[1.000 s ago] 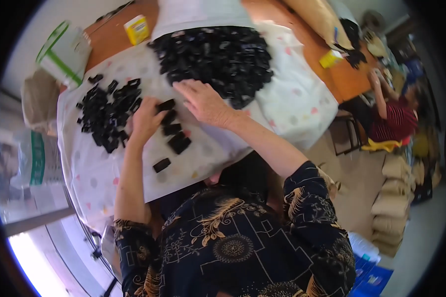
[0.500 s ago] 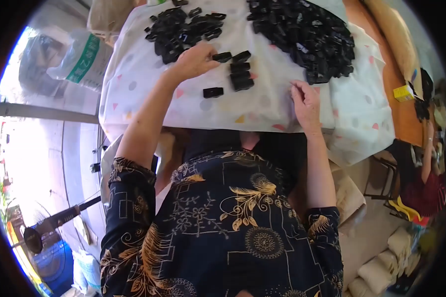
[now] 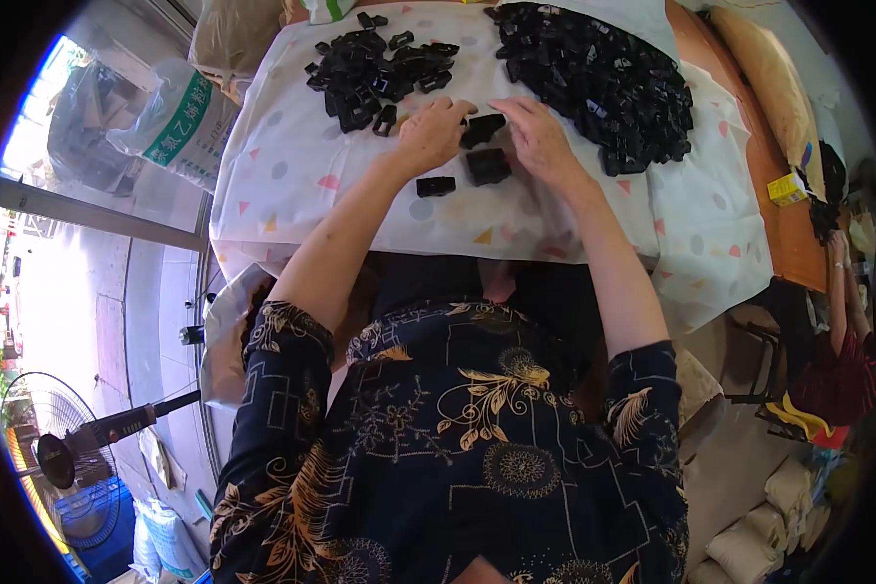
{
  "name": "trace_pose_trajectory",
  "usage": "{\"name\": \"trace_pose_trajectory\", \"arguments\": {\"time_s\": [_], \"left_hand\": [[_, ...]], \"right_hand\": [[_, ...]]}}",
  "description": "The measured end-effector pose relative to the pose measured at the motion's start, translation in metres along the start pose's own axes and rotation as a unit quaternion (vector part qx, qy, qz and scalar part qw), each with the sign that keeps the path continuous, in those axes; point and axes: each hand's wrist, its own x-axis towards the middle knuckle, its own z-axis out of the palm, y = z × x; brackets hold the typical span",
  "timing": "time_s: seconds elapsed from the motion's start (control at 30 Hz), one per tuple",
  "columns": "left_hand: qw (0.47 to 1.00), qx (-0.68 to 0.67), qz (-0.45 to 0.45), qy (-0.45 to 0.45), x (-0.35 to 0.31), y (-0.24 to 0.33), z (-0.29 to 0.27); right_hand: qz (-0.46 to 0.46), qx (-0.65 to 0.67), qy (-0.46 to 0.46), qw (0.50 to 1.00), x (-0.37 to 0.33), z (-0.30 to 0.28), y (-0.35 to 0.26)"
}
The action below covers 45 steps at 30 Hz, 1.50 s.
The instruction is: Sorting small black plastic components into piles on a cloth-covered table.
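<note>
On the white patterned tablecloth (image 3: 360,219), my left hand (image 3: 436,132) has its fingers curled at the left end of a small black plastic part (image 3: 483,129). My right hand (image 3: 541,144) is at that part's other end, its fingers stretched toward the left hand and apart. Fingers partly hide the part's ends. Just nearer to me, a small block of black parts (image 3: 488,166) lies side by side. A single black part (image 3: 436,186) lies apart, to the left of that block. Beyond my left hand sits a loose heap of the same parts (image 3: 375,73).
A larger heap of black parts (image 3: 603,88) covers the far right of the cloth. A yellow box (image 3: 786,189) stands on the orange tabletop at right. A person in dark red (image 3: 832,375) sits farther right. A fan (image 3: 63,457) stands at lower left.
My right hand has moved left and away from me, from the cloth to the row of parts. My left hand has moved right, bringing the part it held to the row.
</note>
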Motion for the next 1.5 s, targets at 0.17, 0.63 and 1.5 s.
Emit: {"name": "trace_pose_trajectory", "arguments": {"time_s": [0.17, 0.63, 1.5], "left_hand": [[0.999, -0.034, -0.011, 0.035, -0.010, -0.014, -0.002], [0.994, -0.103, 0.013, -0.043, -0.091, 0.020, -0.050], [0.985, -0.165, -0.006, -0.058, -0.038, 0.017, 0.005]], "right_hand": [[-0.028, 0.039, -0.166, 0.985, 0.034, 0.004, 0.024], [0.043, 0.091, -0.412, 0.906, 0.061, -0.021, 0.011], [0.114, -0.046, -0.167, 0.978, -0.031, -0.014, -0.066]]}}
